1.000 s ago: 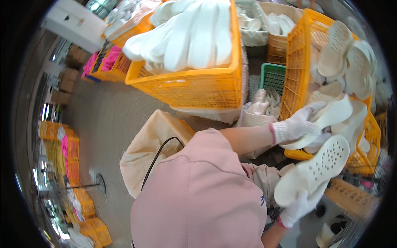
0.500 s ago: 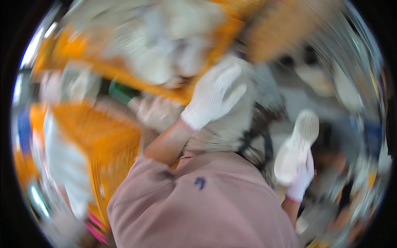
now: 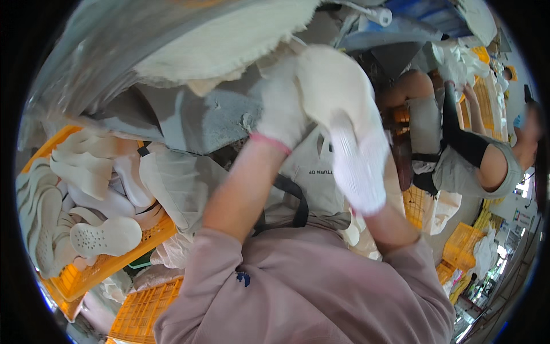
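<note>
Both my hands wear white knit gloves with pink cuffs. Between them is an off-white shoe insole, held up in front of me with its rounded end away from me. My right hand grips it from the near right side, fingers along its surface. On its left edge, my left hand is closed, slightly blurred, with its fingertips partly hidden behind the insole. Just beyond and to the left is a large cream fabric wheel with a frayed edge; I cannot tell whether the insole touches it.
A yellow crate full of white insoles stands at the left, with another yellow crate nearer. A grey metal housing lies under the wheel. A co-worker in grey sits at the right, near more yellow crates.
My view has swung from the crates to the wheel. The insole, earlier in my right hand alone at the right, is now up in front. My left hand, earlier open, has closed on it.
</note>
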`<action>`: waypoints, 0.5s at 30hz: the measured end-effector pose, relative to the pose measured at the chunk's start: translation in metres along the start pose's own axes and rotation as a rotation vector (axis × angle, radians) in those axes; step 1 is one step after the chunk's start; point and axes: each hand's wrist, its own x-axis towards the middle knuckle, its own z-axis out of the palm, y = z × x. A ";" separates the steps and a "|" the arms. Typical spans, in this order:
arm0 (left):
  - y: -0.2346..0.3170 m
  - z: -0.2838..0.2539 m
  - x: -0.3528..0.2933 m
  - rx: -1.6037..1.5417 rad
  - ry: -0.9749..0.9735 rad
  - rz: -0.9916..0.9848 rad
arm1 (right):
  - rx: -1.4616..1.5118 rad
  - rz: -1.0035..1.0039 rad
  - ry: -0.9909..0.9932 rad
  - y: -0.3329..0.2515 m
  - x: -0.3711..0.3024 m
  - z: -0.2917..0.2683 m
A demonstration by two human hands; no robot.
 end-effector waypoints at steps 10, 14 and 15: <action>0.118 -0.101 -0.042 1.415 -0.158 0.176 | -0.555 -0.543 -0.294 0.052 0.126 0.074; 0.056 -0.058 -0.050 0.361 -0.074 0.016 | -0.267 -0.415 -0.431 0.039 0.105 0.055; 0.038 -0.042 -0.040 0.295 0.018 0.033 | -0.198 -0.282 -0.423 0.031 0.091 0.040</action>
